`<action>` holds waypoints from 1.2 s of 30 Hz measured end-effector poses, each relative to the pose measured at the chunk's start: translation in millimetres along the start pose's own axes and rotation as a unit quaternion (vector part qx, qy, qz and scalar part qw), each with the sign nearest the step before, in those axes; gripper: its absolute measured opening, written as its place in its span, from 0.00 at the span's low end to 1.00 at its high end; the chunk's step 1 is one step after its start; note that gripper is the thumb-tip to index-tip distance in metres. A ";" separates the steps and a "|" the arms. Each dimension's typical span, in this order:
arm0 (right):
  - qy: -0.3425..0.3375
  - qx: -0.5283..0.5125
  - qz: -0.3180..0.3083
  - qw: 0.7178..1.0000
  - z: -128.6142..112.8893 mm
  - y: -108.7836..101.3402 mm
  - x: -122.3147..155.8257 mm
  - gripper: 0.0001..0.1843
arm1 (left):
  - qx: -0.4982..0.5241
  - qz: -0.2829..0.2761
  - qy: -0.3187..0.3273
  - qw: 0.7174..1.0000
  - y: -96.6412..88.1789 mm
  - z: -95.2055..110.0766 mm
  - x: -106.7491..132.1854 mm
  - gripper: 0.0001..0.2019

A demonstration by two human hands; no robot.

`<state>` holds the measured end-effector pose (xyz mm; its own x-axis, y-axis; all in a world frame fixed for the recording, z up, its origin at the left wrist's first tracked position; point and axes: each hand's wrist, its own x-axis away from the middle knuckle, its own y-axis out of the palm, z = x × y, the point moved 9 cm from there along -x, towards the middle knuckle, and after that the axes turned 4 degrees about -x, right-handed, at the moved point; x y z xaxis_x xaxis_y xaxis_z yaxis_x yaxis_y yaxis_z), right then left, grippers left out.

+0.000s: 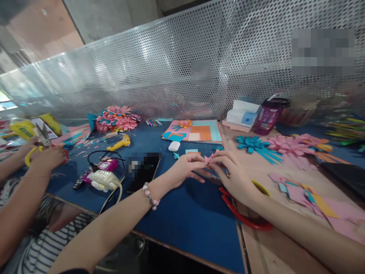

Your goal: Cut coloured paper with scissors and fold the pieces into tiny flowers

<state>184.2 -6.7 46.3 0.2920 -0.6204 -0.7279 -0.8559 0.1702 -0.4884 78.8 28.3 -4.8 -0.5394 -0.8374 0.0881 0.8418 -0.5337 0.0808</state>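
While my left hand (182,169) and right hand (236,174) meet above the table (205,220), a pink paper piece (208,159) sits pinched between them

As my two hands come together at the fingertips, each has hold of the small pink paper piece, which is off the tabletop near the middle of the view. My left hand is nearly closed at the tips, its lower fingers loosely stretched out; my right hand bends over from the other side, its fingers closed down to a pinch. A beaded bracelet (151,196) circles my left wrist.

Under my right hand lies a pair of scissors with red and yellow handles (242,218), reaching across the seam between the blue table and a tan surface (273,251). Just beyond my left hand is a white case (174,146), and a dark phone (149,169) lies to the left of it. Farther back are coloured paper sheets (212,131). On the tan surface, a blue paper flower (250,142) lies beside pink paper flowers (291,147), with a purple cup (268,118) behind.

At my far left, a co-worker's hand (49,156) holds another pair of scissors (43,135) with the blades pointing up.
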 end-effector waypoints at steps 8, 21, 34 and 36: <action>0.053 -0.050 -0.017 0.997 9.2 4.2 0.4 0.06 | 0.006 0.009 -0.010 1.000 -3.3 -3.0 -0.9 0.09; 0.119 -0.109 -0.010 0.987 22.8 4.9 3.2 0.05 | -0.076 0.044 0.030 0.996 -9.4 -0.5 -4.1 0.11; 0.204 -0.185 -0.015 0.961 37.2 9.4 6.4 0.08 | -0.128 0.075 0.070 0.986 -7.7 4.2 -2.4 0.11; 0.210 -0.203 -0.011 0.956 39.2 10.3 7.2 0.09 | -0.127 0.068 0.071 0.987 -6.7 4.8 -2.7 0.11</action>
<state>194.1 20.5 17.2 0.1876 -0.8873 -0.4213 -0.9716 -0.1048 -0.2120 74.6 34.7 -0.8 -0.4270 -0.9022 -0.0607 0.8943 -0.4115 -0.1758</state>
